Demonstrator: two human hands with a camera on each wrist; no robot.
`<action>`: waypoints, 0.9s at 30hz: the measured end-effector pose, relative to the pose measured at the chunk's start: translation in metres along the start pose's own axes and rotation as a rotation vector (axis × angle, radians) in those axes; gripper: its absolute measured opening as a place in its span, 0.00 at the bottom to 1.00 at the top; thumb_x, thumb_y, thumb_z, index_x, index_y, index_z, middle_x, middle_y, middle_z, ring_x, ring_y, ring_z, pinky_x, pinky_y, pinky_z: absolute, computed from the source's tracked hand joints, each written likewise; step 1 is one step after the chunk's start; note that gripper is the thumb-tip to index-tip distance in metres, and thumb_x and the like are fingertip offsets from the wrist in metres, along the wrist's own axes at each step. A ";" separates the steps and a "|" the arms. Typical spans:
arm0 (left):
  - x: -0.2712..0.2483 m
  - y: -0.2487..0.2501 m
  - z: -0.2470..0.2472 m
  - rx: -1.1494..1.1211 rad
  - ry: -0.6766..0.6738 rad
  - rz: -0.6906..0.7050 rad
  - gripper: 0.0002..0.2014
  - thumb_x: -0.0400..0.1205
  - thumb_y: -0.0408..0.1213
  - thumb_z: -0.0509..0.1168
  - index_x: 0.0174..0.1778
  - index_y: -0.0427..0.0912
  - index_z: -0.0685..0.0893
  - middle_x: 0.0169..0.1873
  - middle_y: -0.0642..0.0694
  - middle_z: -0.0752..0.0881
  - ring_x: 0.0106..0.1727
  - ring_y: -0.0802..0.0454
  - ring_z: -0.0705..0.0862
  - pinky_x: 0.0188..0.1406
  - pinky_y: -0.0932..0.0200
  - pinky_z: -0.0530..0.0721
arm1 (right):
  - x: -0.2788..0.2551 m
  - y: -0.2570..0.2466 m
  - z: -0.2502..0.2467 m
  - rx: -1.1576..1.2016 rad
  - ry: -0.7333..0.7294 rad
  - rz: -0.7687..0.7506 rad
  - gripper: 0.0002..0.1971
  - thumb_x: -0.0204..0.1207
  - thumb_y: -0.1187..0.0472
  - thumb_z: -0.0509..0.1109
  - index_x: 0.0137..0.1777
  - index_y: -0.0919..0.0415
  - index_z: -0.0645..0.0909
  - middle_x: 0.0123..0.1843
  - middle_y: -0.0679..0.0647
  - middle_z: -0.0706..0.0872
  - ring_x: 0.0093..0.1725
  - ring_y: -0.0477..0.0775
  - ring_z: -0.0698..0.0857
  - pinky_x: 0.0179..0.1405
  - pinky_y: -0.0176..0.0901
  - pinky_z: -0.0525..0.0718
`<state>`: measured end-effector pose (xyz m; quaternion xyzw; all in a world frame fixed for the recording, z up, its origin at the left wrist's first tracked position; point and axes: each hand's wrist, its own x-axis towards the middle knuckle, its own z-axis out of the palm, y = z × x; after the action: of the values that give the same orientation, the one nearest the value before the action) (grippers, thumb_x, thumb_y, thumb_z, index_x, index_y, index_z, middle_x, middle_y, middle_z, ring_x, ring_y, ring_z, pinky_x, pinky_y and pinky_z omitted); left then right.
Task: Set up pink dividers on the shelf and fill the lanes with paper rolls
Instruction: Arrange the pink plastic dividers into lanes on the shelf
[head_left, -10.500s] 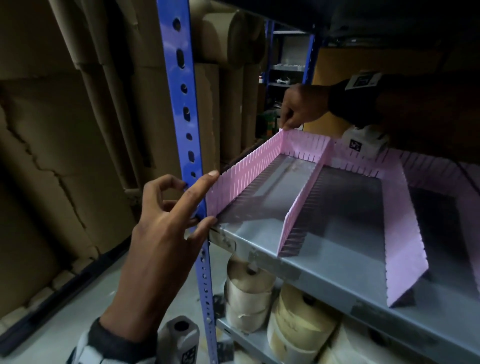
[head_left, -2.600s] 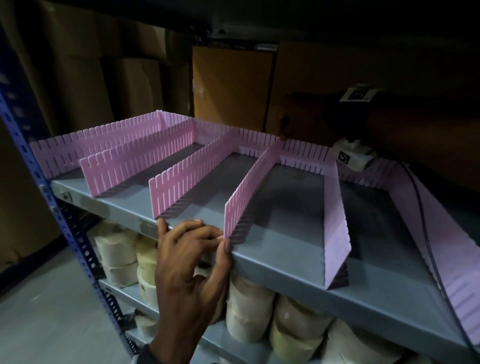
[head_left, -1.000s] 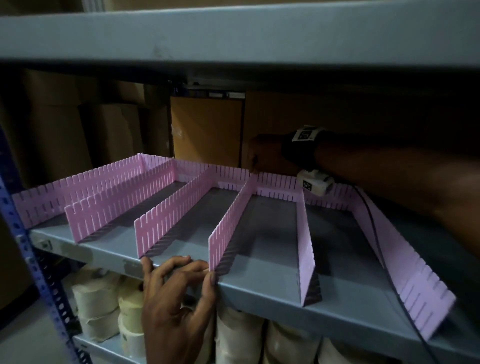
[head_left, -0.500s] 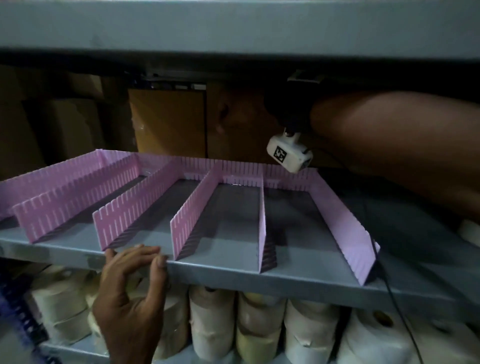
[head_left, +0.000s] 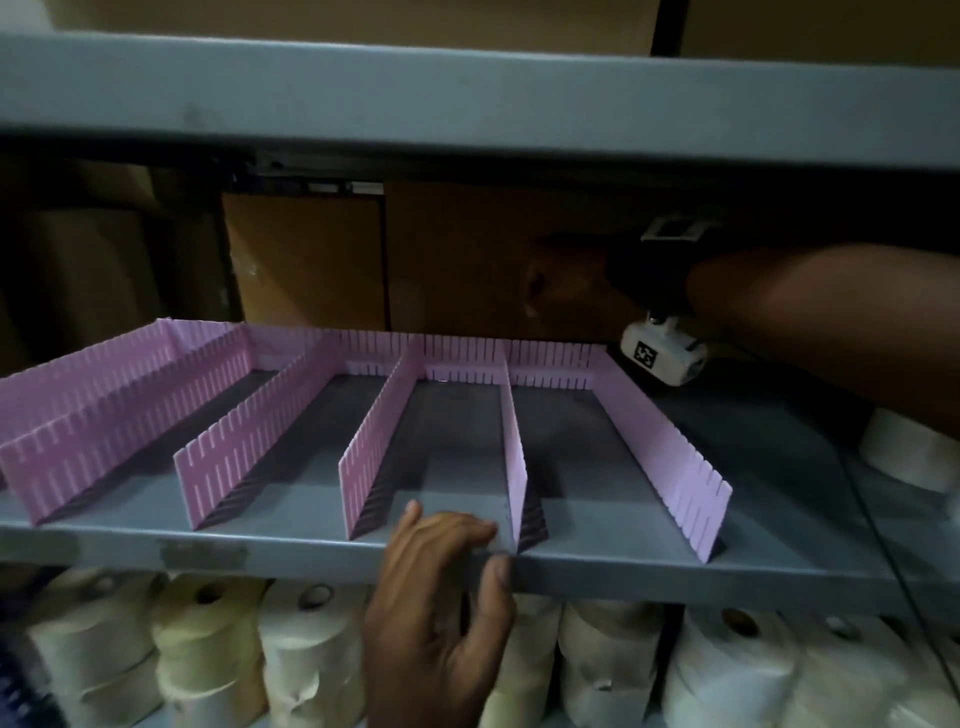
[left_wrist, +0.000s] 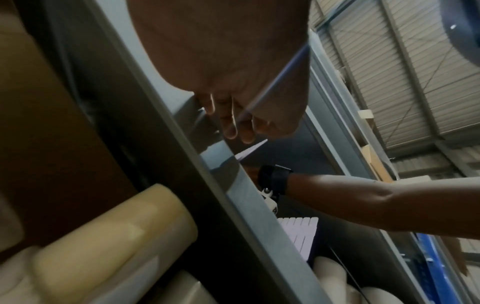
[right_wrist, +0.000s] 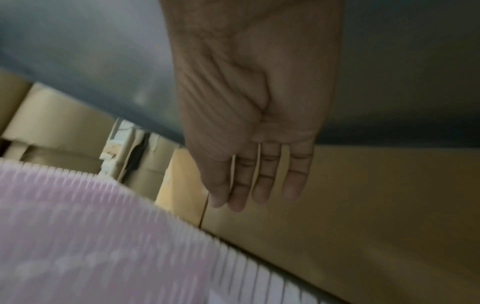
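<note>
Several pink slotted dividers stand front to back on the grey shelf, joined to a pink back strip; the lanes between them hold nothing. My left hand is at the shelf's front edge. Its fingers lie on the shelf top and touch the front end of the fourth divider, and the thumb presses the front lip. In the left wrist view my left hand shows fingertips beside a pale divider edge. My right hand hovers above the back strip, and the right wrist view shows the same hand with straight fingers, holding nothing.
Cream and white paper rolls stand in a row on the shelf below. One white roll sits on the divider shelf at far right. The upper shelf hangs low overhead. Cardboard boxes close off the back.
My left hand has slid right along the front edge, from the third divider's front end to the fourth's. My right hand has come down nearer the back strip.
</note>
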<state>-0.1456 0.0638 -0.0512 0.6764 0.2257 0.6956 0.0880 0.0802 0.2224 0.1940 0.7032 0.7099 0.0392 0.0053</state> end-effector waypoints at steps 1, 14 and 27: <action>0.001 0.005 0.005 -0.033 -0.026 -0.007 0.07 0.81 0.39 0.70 0.53 0.45 0.88 0.50 0.52 0.91 0.55 0.56 0.90 0.75 0.47 0.80 | 0.000 0.000 0.005 0.007 -0.013 -0.005 0.13 0.81 0.56 0.71 0.62 0.57 0.85 0.63 0.55 0.85 0.62 0.55 0.84 0.66 0.53 0.82; -0.005 0.010 0.018 0.238 -0.083 -0.073 0.06 0.81 0.42 0.73 0.50 0.45 0.89 0.47 0.58 0.88 0.50 0.50 0.88 0.50 0.46 0.84 | 0.054 -0.001 0.042 -0.110 0.032 -0.225 0.28 0.79 0.50 0.71 0.75 0.63 0.73 0.72 0.64 0.78 0.67 0.67 0.80 0.69 0.58 0.77; -0.015 0.007 0.033 0.303 0.089 -0.164 0.04 0.83 0.42 0.72 0.45 0.47 0.87 0.44 0.51 0.90 0.47 0.51 0.89 0.49 0.58 0.84 | 0.060 0.018 0.045 -0.122 0.002 -0.402 0.22 0.81 0.53 0.70 0.72 0.63 0.78 0.68 0.60 0.82 0.66 0.60 0.81 0.58 0.43 0.76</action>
<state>-0.1108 0.0573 -0.0621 0.6296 0.3862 0.6734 0.0315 0.1001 0.2843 0.1533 0.5459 0.8321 0.0811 0.0548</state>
